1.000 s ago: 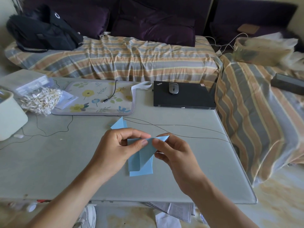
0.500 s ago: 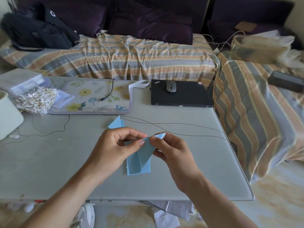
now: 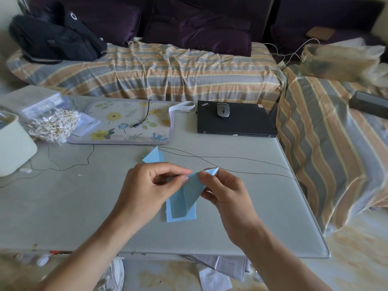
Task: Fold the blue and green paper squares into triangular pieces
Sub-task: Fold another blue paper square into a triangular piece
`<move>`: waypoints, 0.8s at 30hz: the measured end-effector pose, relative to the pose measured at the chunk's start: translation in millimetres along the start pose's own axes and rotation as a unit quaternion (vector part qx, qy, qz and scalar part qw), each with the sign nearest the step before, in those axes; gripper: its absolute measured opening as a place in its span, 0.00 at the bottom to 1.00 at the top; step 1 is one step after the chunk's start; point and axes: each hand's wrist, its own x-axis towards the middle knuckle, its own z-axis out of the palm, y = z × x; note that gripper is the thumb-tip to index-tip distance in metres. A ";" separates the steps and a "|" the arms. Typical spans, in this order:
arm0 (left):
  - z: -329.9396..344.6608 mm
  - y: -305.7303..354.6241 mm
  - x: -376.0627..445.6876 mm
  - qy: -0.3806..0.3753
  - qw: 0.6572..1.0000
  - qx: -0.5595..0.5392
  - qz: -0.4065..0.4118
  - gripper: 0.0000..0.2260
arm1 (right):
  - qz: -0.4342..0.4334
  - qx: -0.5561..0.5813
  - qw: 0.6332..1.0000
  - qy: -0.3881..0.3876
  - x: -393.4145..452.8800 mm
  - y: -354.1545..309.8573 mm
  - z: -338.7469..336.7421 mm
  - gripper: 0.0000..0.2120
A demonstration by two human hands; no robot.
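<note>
A light blue paper [image 3: 182, 203], partly folded, hangs just above the grey table [image 3: 84, 206] between both hands. My left hand [image 3: 147, 190] pinches its upper left edge between thumb and fingers. My right hand [image 3: 226, 194] pinches the upper right corner, whose tip sticks up past the fingers. A second blue folded piece [image 3: 154, 156] lies on the table behind my left hand, partly hidden by it. No green paper is in view.
A floral mat [image 3: 130, 124] with a cable end lies at the back, a black laptop [image 3: 237, 122] with a mouse [image 3: 223, 109] beside it. A bag of cotton swabs [image 3: 50, 124] and a pale container [image 3: 12, 143] stand at left. Thin wires [image 3: 231, 164] cross the table.
Both hands keep pinching the blue paper; the fold along its top has been pressed a little tighter and the hands stay close together. The view has shifted slightly.
</note>
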 end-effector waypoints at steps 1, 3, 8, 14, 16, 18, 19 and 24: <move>0.2 0.3 -0.3 0.006 1.000 -0.007 -0.002 0.07 | 0.006 -0.004 1.000 -0.005 -0.3 0.1 0.9 0.14; 0.2 0.5 -0.6 0.011 1.000 -0.025 -0.009 0.07 | 0.013 -0.017 1.000 -0.021 -1.2 0.3 2.5 0.12; 2.4 1.4 -1.2 -0.005 0.998 -0.050 -0.026 0.07 | 0.005 -0.017 1.000 -0.025 -3.1 -1.8 4.4 0.09; 1.5 3.7 0.9 -0.035 0.994 -0.074 -0.072 0.02 | -0.006 -0.089 0.994 -0.059 -2.4 -0.1 3.6 0.08; 0.0 4.1 2.4 -0.049 0.992 -0.085 -0.080 0.04 | -0.011 -0.127 0.988 -0.084 -3.3 1.9 5.5 0.07; -0.4 5.3 3.1 -0.058 0.990 -0.090 -0.089 0.05 | -0.010 -0.154 0.982 -0.105 -4.1 5.2 8.6 0.12; -0.3 5.8 3.0 -0.059 0.990 -0.091 -0.092 0.05 | -0.011 -0.169 0.979 -0.114 -4.3 7.2 9.9 0.14; -0.4 5.4 2.6 -0.076 0.986 -0.099 -0.108 0.05 | -0.034 -0.222 0.966 -0.125 -3.0 12.5 10.5 0.18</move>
